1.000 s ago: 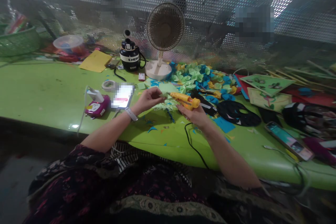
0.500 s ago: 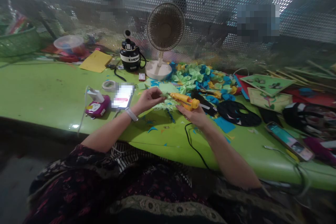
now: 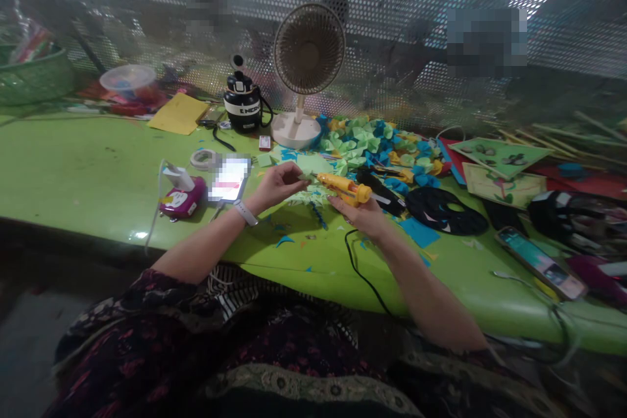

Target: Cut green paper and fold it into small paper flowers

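Basket: a green basket (image 3: 36,83) stands at the upper left of the frame, on the green table (image 3: 98,163); a clear plastic tub (image 3: 128,80) sits to its right
Yellow sheet: the yellow paper (image 3: 179,114) lies flat at the upper left; the purple device (image 3: 189,202) with a white plug rests below it, left of centre
Bright phone: a phone (image 3: 232,181) lies screen up, left of centre, just beside a roll of tape (image 3: 203,158); the dark bottle (image 3: 243,111) stands above them
Left hand: left hand (image 3: 278,185), at the centre, thumb and fingers drawn together, pinching a small pale green piece (image 3: 308,177)
Fan: the fan (image 3: 309,49) stands upright, upper centre
Glue gun: a yellow glue gun (image 3: 343,188), right of centre, nozzle pointing left at the pinched piece; whether they touch, I cannot tell
Right hand: right hand (image 3: 363,214), right of centre, fingers wrapped around the glue gun
Paper flowers: a heap of paper flowers (image 3: 365,140), green, blue and yellow, behind the glue gun
Black mask: a flat black mask-like thing (image 3: 445,211), at the right; another phone (image 3: 539,263) lies at the lower right
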{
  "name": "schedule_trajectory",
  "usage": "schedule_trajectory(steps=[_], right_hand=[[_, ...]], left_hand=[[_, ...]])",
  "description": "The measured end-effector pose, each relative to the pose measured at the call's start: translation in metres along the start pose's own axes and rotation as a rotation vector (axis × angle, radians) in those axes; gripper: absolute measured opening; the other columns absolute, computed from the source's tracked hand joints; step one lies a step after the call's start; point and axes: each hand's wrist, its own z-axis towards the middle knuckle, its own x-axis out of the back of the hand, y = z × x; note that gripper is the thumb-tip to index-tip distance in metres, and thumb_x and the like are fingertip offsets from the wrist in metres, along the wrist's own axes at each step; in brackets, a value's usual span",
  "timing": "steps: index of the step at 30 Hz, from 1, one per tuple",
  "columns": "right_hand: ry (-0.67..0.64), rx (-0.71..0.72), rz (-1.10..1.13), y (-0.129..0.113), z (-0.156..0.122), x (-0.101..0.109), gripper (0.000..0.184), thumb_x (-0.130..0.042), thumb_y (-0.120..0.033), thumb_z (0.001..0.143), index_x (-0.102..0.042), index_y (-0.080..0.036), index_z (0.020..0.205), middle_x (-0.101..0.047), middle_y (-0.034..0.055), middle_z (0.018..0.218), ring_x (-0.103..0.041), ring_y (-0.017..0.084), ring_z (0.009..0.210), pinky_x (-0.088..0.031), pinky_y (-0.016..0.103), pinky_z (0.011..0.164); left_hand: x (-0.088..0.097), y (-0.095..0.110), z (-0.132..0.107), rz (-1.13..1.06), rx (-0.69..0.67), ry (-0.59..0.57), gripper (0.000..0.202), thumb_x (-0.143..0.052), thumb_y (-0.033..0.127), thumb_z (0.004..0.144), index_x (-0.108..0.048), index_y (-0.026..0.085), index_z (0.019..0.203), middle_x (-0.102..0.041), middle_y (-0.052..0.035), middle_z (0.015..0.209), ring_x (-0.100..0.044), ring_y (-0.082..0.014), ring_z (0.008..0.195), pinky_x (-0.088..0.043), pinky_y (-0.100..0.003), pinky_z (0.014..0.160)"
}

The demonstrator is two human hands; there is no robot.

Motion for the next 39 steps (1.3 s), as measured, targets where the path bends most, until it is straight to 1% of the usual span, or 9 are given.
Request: schedule_trajectory(steps=[7,11,17,20,25,32,35,37,39], right_hand=[[0.019,-0.020,0.014,0.005,0.002,-0.002,0.040,-0.074,-0.054,0.070,-0.068,-0.022,0.093,-0.066,0.0048,0.074,-0.066,0.027,0.087,-0.057,0.040,0.072],[0.015,-0.018,0.001,0.003,0.001,-0.002,0.035,-0.074,-0.052,0.071,-0.068,-0.022,0.088,-0.065,0.0044,0.070,-0.066,0.028,0.088,-0.058,0.040,0.072],[0.019,-0.019,0.014,0.001,0.001,0.000,0.032,-0.075,-0.048,0.070,-0.068,-0.022,0.086,-0.070,0.0067,0.080,-0.068,0.029,0.095,-0.059,0.041,0.080],[0.013,-0.021,0.013,0.003,0.002,-0.001,0.037,-0.077,-0.052,0.069,-0.069,-0.021,0.089,-0.072,0.0079,0.085,-0.068,0.030,0.098,-0.059,0.042,0.083],[0.017,-0.016,0.059,0.008,0.004,-0.003,0.048,-0.079,-0.057,0.065,-0.070,-0.021,0.096,-0.074,0.0096,0.101,-0.068,0.031,0.103,-0.058,0.046,0.091],[0.013,-0.009,0.022,0.014,0.005,-0.005,0.055,-0.076,-0.061,0.065,-0.069,-0.021,0.101,-0.073,0.0105,0.106,-0.068,0.029,0.104,-0.056,0.043,0.091],[0.098,0.032,-0.052,0.015,0.004,0.002,0.047,-0.072,-0.059,0.071,-0.068,-0.020,0.096,-0.073,0.0089,0.095,-0.068,0.026,0.090,-0.056,0.039,0.081],[0.223,0.101,-0.178,0.014,0.003,0.011,0.038,-0.067,-0.057,0.078,-0.065,-0.020,0.088,-0.069,0.0067,0.085,-0.065,0.023,0.079,-0.054,0.036,0.073],[0.347,0.183,-0.353,0.009,0.003,0.025,0.033,-0.063,-0.055,0.082,-0.061,-0.022,0.080,-0.065,0.0054,0.080,-0.061,0.022,0.075,-0.050,0.036,0.072]], left_hand=[[-0.001,0.001,0.000,0.015,-0.005,0.005,0.035,-0.079,0.042,0.076,-0.056,0.016,0.080,-0.066,-0.0024,0.073,-0.067,-0.0118,0.068,-0.052,-0.023,0.060],[-0.001,0.002,-0.001,0.040,-0.011,-0.012,0.033,-0.078,0.041,0.078,-0.058,0.016,0.082,-0.067,-0.0030,0.073,-0.066,-0.0117,0.068,-0.052,-0.022,0.060],[-0.001,0.003,-0.001,0.050,-0.017,-0.015,0.032,-0.078,0.041,0.078,-0.058,0.015,0.081,-0.067,-0.0034,0.073,-0.066,-0.0116,0.067,-0.051,-0.022,0.058],[-0.001,0.002,-0.001,0.060,-0.015,-0.003,0.033,-0.078,0.042,0.078,-0.058,0.016,0.081,-0.067,-0.0035,0.073,-0.066,-0.0118,0.067,-0.051,-0.023,0.059],[0.000,0.000,-0.001,0.079,-0.017,0.011,0.033,-0.078,0.042,0.078,-0.057,0.017,0.080,-0.066,-0.0033,0.073,-0.066,-0.0120,0.068,-0.051,-0.023,0.059],[0.000,0.001,0.000,0.057,-0.005,0.041,0.033,-0.078,0.041,0.077,-0.057,0.016,0.081,-0.066,-0.0025,0.073,-0.066,-0.0120,0.068,-0.053,-0.023,0.061],[0.000,0.002,0.001,0.028,0.016,0.047,0.032,-0.078,0.040,0.076,-0.057,0.017,0.082,-0.065,-0.0012,0.072,-0.066,-0.0121,0.068,-0.054,-0.024,0.063],[0.000,0.003,0.001,0.023,0.025,0.059,0.031,-0.079,0.038,0.075,-0.057,0.017,0.081,-0.064,-0.0007,0.071,-0.067,-0.0121,0.068,-0.054,-0.023,0.062],[0.000,0.005,0.001,0.021,0.022,0.068,0.031,-0.079,0.037,0.075,-0.057,0.017,0.080,-0.064,-0.0007,0.071,-0.067,-0.0120,0.068,-0.054,-0.023,0.061]])
